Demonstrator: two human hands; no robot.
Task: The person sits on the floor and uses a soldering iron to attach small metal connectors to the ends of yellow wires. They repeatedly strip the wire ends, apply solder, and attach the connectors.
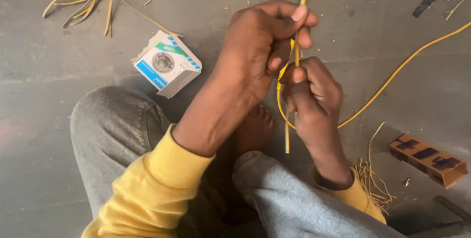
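Now my left hand [260, 46] and right hand [311, 93] both pinch the thin yellow wire [299, 32]; it looks light, bendy; hold it close together.

Head view, steeply down, close over lap.

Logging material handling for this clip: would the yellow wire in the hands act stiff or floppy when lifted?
Probably semi-stiff: the yellow wire stands straight between the left hand and right hand. Over length it likely flexes, as it curves across the floor. Seems light.
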